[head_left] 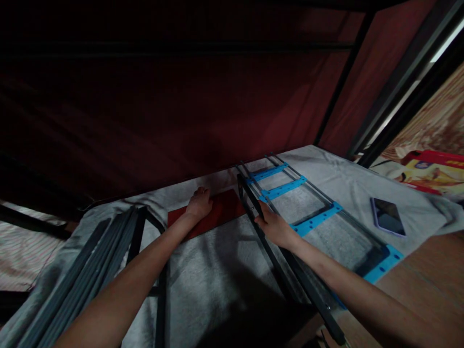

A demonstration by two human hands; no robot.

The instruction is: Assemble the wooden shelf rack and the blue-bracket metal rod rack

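My left hand (200, 203) hovers over or rests on a flat red board (226, 210); I cannot tell whether they touch. Its fingers are curled closed, and whatever they may hold is hidden. My right hand (273, 224) is wrapped round a bar of a black metal frame (308, 285), which stretches from the board's right end toward me. Just right of that frame lies a rack of grey rods joined by blue crosspieces (319, 218). Another black metal frame (162, 290) is at the left, partly behind my left forearm.
A bundle of grey tubes (87, 275) lies at the left on the pale cloth (213, 270). A phone (387, 216) rests on the cloth at the right. Behind stands a dark red panel (203, 111) with black bars. A colourful package (435, 169) is at the far right.
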